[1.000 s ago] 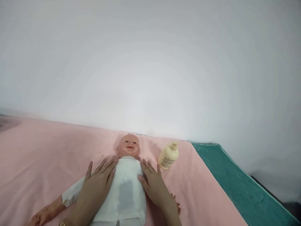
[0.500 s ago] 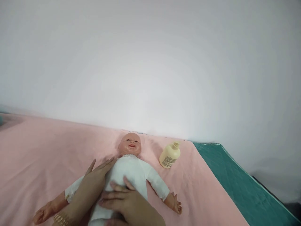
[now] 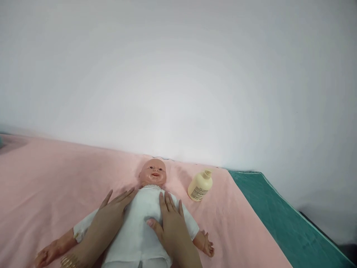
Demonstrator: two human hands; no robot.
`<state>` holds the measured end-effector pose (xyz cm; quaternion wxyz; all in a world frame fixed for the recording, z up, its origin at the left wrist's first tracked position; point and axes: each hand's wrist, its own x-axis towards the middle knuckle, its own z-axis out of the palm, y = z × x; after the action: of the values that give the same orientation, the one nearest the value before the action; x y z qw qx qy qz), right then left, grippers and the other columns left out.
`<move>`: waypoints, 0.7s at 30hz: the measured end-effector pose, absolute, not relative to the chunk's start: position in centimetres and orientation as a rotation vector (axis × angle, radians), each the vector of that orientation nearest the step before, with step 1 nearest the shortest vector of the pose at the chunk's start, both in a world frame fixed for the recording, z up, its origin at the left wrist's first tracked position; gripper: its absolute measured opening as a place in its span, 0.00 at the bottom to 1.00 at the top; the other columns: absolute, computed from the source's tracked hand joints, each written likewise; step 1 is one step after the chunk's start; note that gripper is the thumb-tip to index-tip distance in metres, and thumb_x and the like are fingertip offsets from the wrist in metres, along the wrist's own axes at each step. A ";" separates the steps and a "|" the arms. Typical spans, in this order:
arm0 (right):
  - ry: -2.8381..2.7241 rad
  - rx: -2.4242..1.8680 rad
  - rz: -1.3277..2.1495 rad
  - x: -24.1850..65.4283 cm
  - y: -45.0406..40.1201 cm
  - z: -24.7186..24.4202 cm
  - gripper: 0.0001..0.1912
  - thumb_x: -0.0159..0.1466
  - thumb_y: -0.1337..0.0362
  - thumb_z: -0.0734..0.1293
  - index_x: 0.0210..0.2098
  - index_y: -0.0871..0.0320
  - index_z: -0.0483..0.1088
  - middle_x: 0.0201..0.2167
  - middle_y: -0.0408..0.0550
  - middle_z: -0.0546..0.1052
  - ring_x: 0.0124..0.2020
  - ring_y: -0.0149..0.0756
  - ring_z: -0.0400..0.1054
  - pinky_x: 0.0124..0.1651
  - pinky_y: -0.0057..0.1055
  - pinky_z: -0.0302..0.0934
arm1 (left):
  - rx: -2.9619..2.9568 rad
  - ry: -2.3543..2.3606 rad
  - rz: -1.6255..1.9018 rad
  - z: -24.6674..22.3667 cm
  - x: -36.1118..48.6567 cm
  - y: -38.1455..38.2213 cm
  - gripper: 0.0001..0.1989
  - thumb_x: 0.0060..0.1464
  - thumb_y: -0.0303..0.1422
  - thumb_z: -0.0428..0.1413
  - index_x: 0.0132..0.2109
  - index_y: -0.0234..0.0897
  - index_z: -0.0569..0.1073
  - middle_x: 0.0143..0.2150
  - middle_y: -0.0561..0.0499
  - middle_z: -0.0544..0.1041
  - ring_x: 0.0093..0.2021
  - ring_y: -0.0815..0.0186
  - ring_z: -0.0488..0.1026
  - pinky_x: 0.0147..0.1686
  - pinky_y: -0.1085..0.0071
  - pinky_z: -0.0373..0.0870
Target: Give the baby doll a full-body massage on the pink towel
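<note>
A bald doll point(image 3: 139, 223) in a white long-sleeved top lies on its back on a pink cloth point(image 3: 245, 230), its head toward the wall and its arms spread. Against the doll's side and shoulder on the left of the view rests my left hand point(image 3: 113, 212), fingers extended, a gold bracelet at the wrist. My right hand point(image 3: 171, 223) lies flat on the chest near the other shoulder, fingers and thumb apart. Neither hand holds anything. Beyond my right hand, a pale yellow bottle point(image 3: 199, 186) with printed text stands on the cloth.
Behind the cloth rises a plain pale wall point(image 3: 178, 82). A green surface point(image 3: 284, 212) extends past the cloth's right edge. Something dark point(image 3: 348, 248) shows at the lower right, and a bit of teal at the far left edge.
My right hand has moved from the doll's belly up to its chest and shoulder on the right, its fingers now pointing toward the wall. My left hand stays nearly in place.
</note>
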<state>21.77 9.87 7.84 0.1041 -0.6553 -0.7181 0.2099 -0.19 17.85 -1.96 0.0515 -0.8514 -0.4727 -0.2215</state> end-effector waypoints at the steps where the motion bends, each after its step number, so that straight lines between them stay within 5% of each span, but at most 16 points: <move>1: -2.118 -1.957 0.621 21.9 9.8 8.0 0.44 0.69 0.41 0.55 0.71 0.66 0.42 0.72 0.58 0.45 0.74 0.48 0.35 0.72 0.58 0.26 | -2.588 -1.432 -0.672 -2.0 -0.2 17.9 0.31 0.56 0.23 0.42 0.64 0.46 0.69 0.63 0.51 0.70 0.62 0.59 0.70 0.67 0.51 0.49; 16: -2.035 -1.830 0.637 22.2 9.8 7.1 0.46 0.68 0.38 0.54 0.71 0.66 0.45 0.72 0.61 0.45 0.74 0.52 0.36 0.71 0.62 0.25 | -2.562 -1.568 -0.773 0.1 1.0 16.9 0.28 0.59 0.23 0.40 0.60 0.44 0.72 0.60 0.50 0.74 0.61 0.61 0.70 0.65 0.52 0.54; 21: -2.016 -1.805 0.622 22.2 9.8 6.7 0.45 0.68 0.38 0.53 0.71 0.66 0.45 0.72 0.62 0.45 0.74 0.52 0.36 0.70 0.64 0.25 | -2.525 -1.631 -1.076 0.6 1.0 16.8 0.24 0.61 0.28 0.41 0.59 0.39 0.73 0.58 0.46 0.76 0.57 0.59 0.73 0.60 0.57 0.65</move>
<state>22.21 9.84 6.70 0.1813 -0.6393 -0.7141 0.2202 1.02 16.80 0.63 -0.0256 -0.7906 -0.5106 -0.3370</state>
